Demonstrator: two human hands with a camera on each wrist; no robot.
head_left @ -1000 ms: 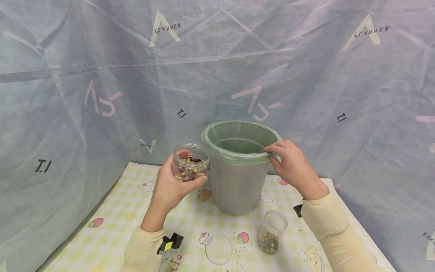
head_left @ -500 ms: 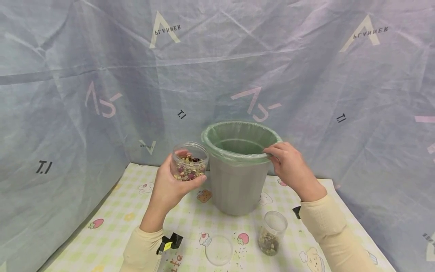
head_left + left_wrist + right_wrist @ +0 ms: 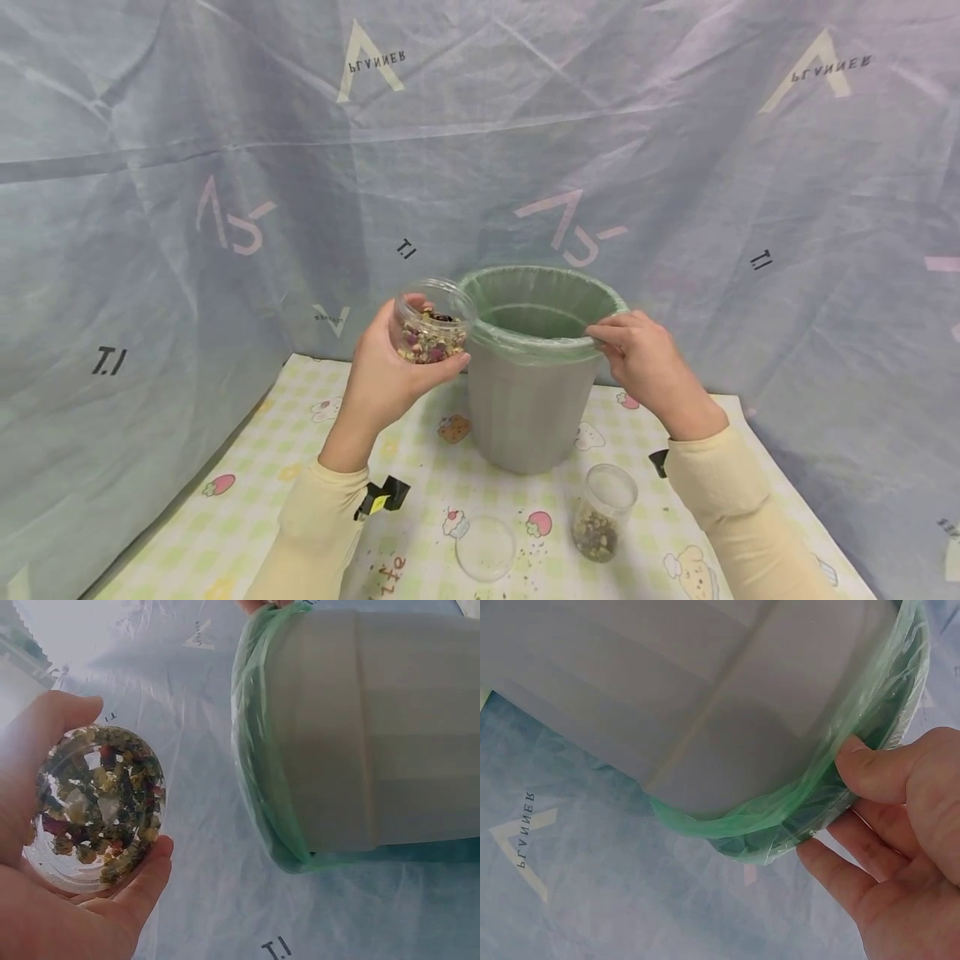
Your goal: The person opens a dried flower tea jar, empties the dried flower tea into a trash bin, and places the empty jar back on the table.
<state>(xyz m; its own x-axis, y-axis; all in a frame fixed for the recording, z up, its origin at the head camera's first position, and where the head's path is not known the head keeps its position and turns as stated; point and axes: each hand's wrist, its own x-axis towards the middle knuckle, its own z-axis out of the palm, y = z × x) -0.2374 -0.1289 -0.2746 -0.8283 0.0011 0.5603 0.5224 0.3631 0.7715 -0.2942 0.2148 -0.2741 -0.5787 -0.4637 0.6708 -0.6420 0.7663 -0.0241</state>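
Observation:
My left hand [image 3: 386, 367] grips a clear round plastic jar [image 3: 432, 323] without a lid, raised beside the left rim of a grey trash bin [image 3: 528, 417]. Dried flower tea [image 3: 97, 802], with yellowish buds and dark red bits, partly fills the jar, which tilts slightly. Over the bin's rim is folded a green plastic bag [image 3: 536, 342] that lines its inside. On the right side, my right hand [image 3: 652, 367] pinches the bag-covered rim between thumb and fingers. In the right wrist view the thumb presses the green bag [image 3: 810, 780] from outside.
A second clear jar [image 3: 603, 512], partly filled with brownish dried bits, stands on the checked tablecloth [image 3: 277, 517] at the front right. A clear round lid [image 3: 486, 550] lies near the front edge, with crumbs beside it. Grey-blue curtains [image 3: 450, 125] enclose the back and sides.
My left hand has lifted the jar and brought it a little to the right, closer to the bin's rim. My right hand keeps its hold on the rim.

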